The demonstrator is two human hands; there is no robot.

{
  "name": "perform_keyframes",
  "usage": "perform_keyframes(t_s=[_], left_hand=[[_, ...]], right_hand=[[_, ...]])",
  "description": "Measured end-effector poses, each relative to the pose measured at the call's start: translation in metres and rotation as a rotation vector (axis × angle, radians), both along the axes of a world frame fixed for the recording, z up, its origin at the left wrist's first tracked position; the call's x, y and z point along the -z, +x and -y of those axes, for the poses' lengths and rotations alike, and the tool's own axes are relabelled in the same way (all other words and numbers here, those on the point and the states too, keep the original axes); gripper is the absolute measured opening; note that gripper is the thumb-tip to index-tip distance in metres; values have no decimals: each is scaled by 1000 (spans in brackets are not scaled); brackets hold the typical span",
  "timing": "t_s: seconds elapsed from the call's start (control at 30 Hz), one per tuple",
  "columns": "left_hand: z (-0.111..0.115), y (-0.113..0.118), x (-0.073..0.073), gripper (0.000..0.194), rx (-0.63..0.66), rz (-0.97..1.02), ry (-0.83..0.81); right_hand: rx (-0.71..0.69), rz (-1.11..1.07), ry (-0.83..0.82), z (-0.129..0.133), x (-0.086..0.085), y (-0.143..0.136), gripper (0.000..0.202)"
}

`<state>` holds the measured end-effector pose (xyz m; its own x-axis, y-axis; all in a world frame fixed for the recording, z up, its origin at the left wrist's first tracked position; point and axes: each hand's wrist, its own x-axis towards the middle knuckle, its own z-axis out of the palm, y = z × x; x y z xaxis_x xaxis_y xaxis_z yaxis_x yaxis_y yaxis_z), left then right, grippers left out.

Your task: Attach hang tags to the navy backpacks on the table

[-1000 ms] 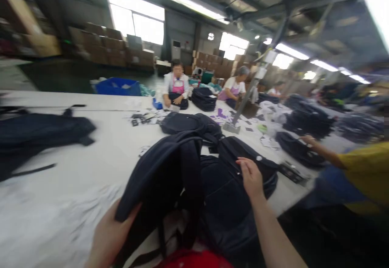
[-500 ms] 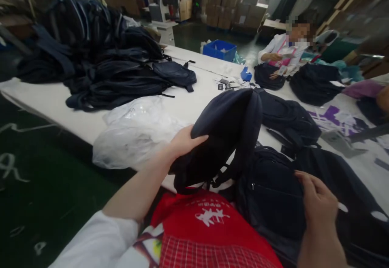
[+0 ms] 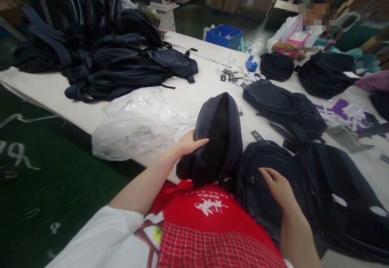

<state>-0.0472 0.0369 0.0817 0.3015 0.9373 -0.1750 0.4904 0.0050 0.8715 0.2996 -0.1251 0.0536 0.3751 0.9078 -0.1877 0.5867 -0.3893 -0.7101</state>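
Observation:
A dark navy backpack (image 3: 232, 134) stands upright at the table's near edge, in front of my red apron. My left hand (image 3: 192, 143) grips its left side, thumb over the dark fabric and the other fingers hidden behind. To the right, my right hand (image 3: 275, 185) hovers over another navy backpack (image 3: 267, 195) that lies flat with a zipper on its front. The fingers of this hand are bent close together, with the thumb side hidden; whether they hold anything is not visible.
Left on the white table (image 3: 197, 92) are a pile of navy backpacks (image 3: 121, 69) and clear plastic bags (image 3: 130, 126). More backpacks (image 3: 282, 102), tags (image 3: 234, 75) and purple-white scraps (image 3: 346, 112) lie right. A person (image 3: 298, 37) works across, near a blue bin (image 3: 224, 37).
The upright backpack has turned and shifted slightly left, still in my left hand. My right hand has moved left, over the middle of the flat backpack. The view has tilted down a little.

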Motion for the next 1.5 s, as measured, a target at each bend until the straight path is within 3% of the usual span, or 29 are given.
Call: perform_keyframes(t_s=[0.13,0.37,0.53,0.63,0.73,0.83,0.93,1.03,1.13,1.3,1.4,1.5], left_hand=[[6,11,4,60,76,293,-3],[14,26,10,56,104,129,119],[43,44,-1,58,312,56,243],[72,67,-3,87,513,16,284],[96,82,0,115,723,-11,312],[102,83,5,107,863,-12,292],[97,75,14,95,915,30,225],[88,64,30,84,827,32,173],[74,51,50,65,621,-42,133],[55,12,88,53,303,-41,15],[54,-18,115,56,129,-22,-113],[56,-44,140,57,-1,18,-200]], right_hand=[[-35,-163,-17,-15,10,-26,49],[-200,-246,36,-33,10,-56,47],[-127,-374,101,-47,-5,-60,56],[-78,-283,199,-57,-31,-68,64],[-2,-6,142,-65,-52,-70,76],[79,121,19,-65,-56,-54,80],[136,50,-28,-56,-46,-22,66],[212,-87,-44,-46,-30,15,65],[302,-358,-41,-36,-11,39,61],[368,-571,10,-34,6,38,39],[381,-601,91,-56,-8,41,34],[431,-628,215,-90,-48,62,36]])
